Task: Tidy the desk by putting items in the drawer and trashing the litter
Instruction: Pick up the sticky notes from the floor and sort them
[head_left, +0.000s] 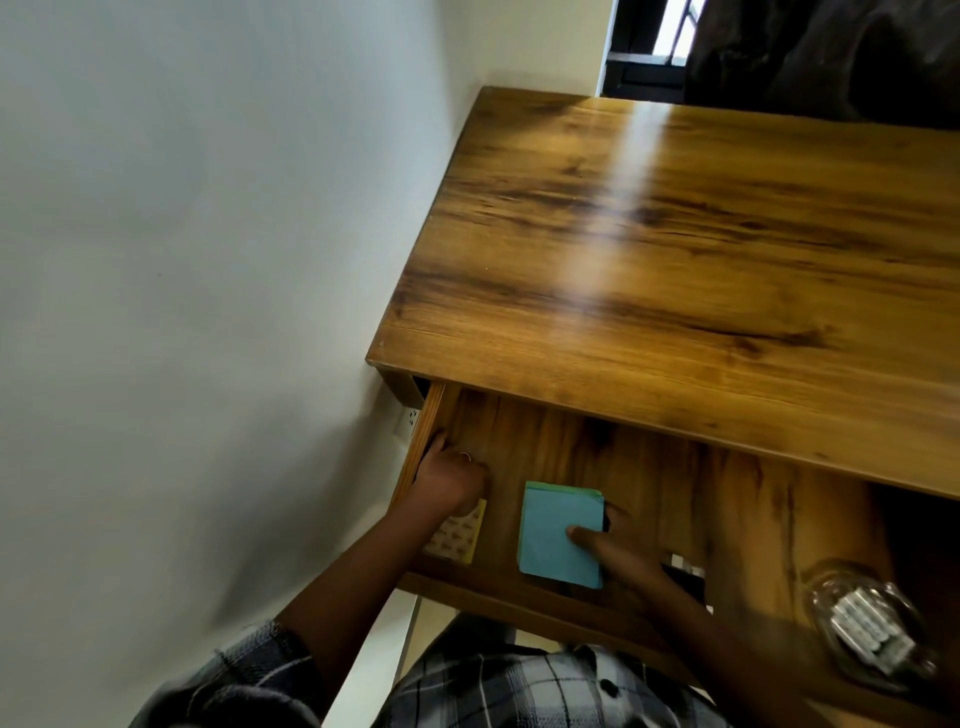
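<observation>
Now inside the open drawer (571, 457) | left hand (452, 478) is curling over a yellow-edged pad (457, 535) at 9 o'clock | right hand (618, 545) is pinching the blue sticky notes (556, 530) at centre | clear container (867, 623) of silvery blister packs is lying at 4 o'clock | desk top (701, 234) is overhanging at 12 o'clock | wall (182, 260) is crowding the left side

Notepad (561, 535) in open drawer (561, 441) below desktop (675, 249), card sheet (457, 535) left.
</observation>
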